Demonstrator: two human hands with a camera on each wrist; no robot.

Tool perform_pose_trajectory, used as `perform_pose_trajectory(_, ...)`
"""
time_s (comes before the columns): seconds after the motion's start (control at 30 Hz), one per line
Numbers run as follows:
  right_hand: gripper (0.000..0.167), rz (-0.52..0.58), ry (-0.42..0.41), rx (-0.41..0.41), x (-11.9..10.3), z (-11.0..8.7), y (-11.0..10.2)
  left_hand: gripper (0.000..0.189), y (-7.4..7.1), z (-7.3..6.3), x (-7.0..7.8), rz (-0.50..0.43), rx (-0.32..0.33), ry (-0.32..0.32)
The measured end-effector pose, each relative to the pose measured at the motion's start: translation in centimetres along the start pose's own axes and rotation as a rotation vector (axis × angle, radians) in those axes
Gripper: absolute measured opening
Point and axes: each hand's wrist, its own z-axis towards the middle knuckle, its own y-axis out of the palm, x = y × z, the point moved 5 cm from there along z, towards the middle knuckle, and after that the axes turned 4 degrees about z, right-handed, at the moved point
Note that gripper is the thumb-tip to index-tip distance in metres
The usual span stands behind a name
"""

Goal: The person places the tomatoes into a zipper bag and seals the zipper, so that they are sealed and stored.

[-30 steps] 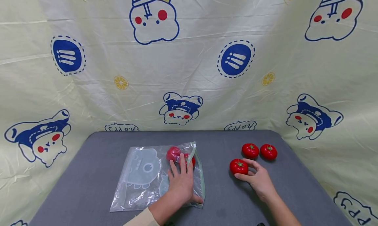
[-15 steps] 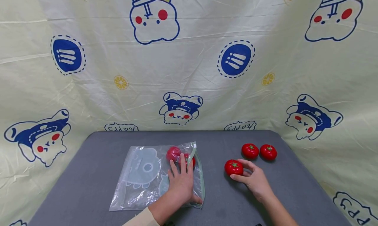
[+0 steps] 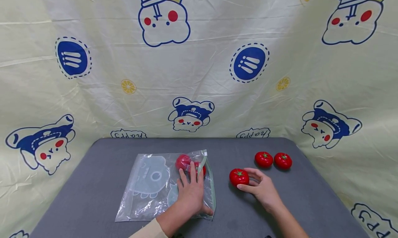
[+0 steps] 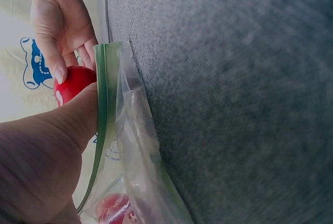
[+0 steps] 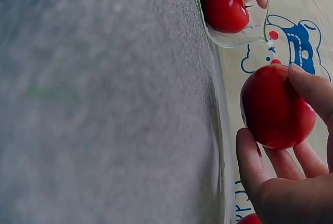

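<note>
My right hand (image 3: 262, 191) grips a red tomato (image 3: 238, 177) with a green stem top, thumb on the near side and fingers round the far side. To its left lies a clear zip bag (image 3: 124, 210) with a green-edged mouth facing right. Spread, straight fingers of my left hand (image 3: 190, 194) lie over the bag near that mouth. The left thumb reaches to the green zip strip (image 4: 102, 99), its tip hidden behind it in the left wrist view. Two tomatoes are inside the bag, one (image 3: 182, 161) beyond the fingers, another (image 5: 225, 6) by the parted mouth.
Two more tomatoes, one (image 3: 263, 160) beside the other (image 3: 282, 161), sit at the back right of the grey table (image 3: 93, 182). A pale curtain (image 3: 211, 68) printed with cartoon figures hangs behind the table and along its sides.
My right hand has carried the tomato leftward, away from the two at the back right and closer to the bag's mouth. The left hand and bag have stayed in place.
</note>
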Motion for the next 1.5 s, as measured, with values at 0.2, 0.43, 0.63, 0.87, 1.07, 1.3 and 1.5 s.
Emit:
perform_pose_trajectory(0.2,0.072,0.039,-0.012,-0.027,0.0,0.3,0.8,0.131,0.1,0.0,0.0,-0.001,-0.002,-0.007)
perform_pose_trajectory(0.43,0.070,0.066,-0.020,-0.056,-0.1,0.5,1.8,0.129,0.1,0.1,0.1,0.002,0.004,-0.011)
perform_pose_trajectory(0.63,0.068,0.070,-0.028,-0.080,-0.2,0.6,2.5,0.129,0.1,0.1,0.1,0.010,0.004,-0.018)
perform_pose_trajectory(0.87,0.067,0.026,-0.028,-0.090,-0.2,0.9,3.2,0.130,0.1,0.1,0.2,0.003,0.004,-0.019)
perform_pose_trajectory(1.07,0.066,0.048,-0.045,-0.105,-0.4,1.1,3.8,0.130,0.1,0.2,0.2,0.001,0.007,-0.018)
perform_pose_trajectory(1.3,0.065,0.076,-0.043,-0.124,-0.6,1.1,4.7,0.130,0.2,0.1,0.2,0.001,0.012,-0.020)
perform_pose_trajectory(1.5,0.063,0.104,-0.034,-0.146,-0.7,1.3,5.4,0.131,0.2,0.1,0.2,-0.003,0.011,-0.019)
